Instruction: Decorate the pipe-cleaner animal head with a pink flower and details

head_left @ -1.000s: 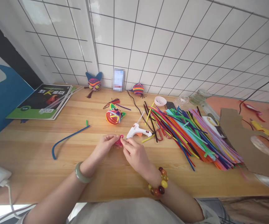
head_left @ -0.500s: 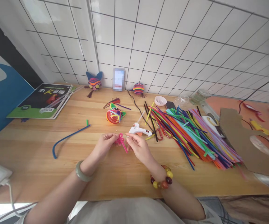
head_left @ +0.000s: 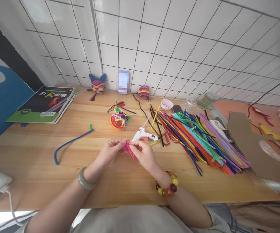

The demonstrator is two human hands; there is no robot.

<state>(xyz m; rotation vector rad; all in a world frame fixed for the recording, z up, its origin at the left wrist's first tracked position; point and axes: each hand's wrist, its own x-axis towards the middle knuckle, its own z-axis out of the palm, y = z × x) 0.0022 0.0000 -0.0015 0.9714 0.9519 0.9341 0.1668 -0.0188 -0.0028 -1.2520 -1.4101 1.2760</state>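
Observation:
Between my two hands, above the wooden table (head_left: 101, 191), is a pink pipe cleaner (head_left: 131, 153) bent into small loops, with a straight end pointing down. My left hand (head_left: 112, 149) pinches its looped part from the left. From the right, my right hand (head_left: 141, 152) closes thumb and fingers on the same pipe cleaner near its top. Just beyond my right hand lies a white glue gun (head_left: 145, 134). A colourful animal head made of pipe cleaners (head_left: 118, 120) sits behind my hands.
A large pile of coloured pipe cleaners (head_left: 198, 142) spreads to the right, beside cardboard (head_left: 241, 145). Red scissors (head_left: 167, 138) lie near the glue gun. A blue pipe cleaner (head_left: 69, 142) and magazines (head_left: 40, 105) are leftward. A phone (head_left: 123, 82) stands against the wall.
My right hand has moved slightly left and in, from beside the pink pipe cleaner onto it. My left hand stays pinched on the loops.

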